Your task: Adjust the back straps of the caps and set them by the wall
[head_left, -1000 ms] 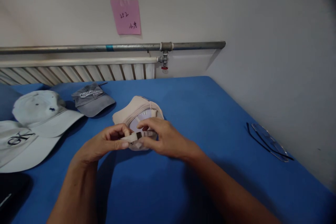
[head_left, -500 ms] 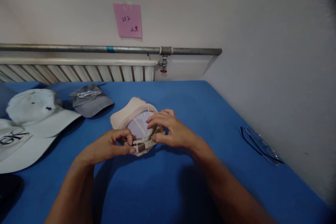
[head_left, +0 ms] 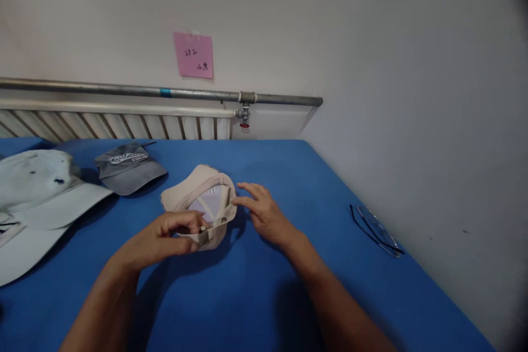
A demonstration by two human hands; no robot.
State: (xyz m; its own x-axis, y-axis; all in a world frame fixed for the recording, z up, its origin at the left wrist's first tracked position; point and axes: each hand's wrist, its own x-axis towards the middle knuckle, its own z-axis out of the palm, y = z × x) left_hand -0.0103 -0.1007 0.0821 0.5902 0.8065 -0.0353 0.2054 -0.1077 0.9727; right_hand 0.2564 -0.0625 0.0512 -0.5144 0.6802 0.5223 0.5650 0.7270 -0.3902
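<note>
A cream cap (head_left: 193, 184) rests on the blue surface with its inside facing me, brim toward the upper left and back strap toward me. The thumb and fingers of my left hand (head_left: 167, 236) pinch the strap near its buckle. Beside the cap's right edge is my right hand (head_left: 264, 212), fingers spread, the index fingertip at or just by the rim; whether it touches is hard to tell. Pale lining shows inside the crown.
White caps (head_left: 37, 181) lie at the left, with a dark grey cap (head_left: 130, 168) behind them. Glasses (head_left: 377, 231) rest near the right edge of the blue surface (head_left: 231, 308). Along the back wall run a pipe (head_left: 284, 99) and a radiator (head_left: 152, 126).
My right hand has let go of the cap's edge and opened to the right. My left hand still holds the strap. The whole view has shifted somewhat.
</note>
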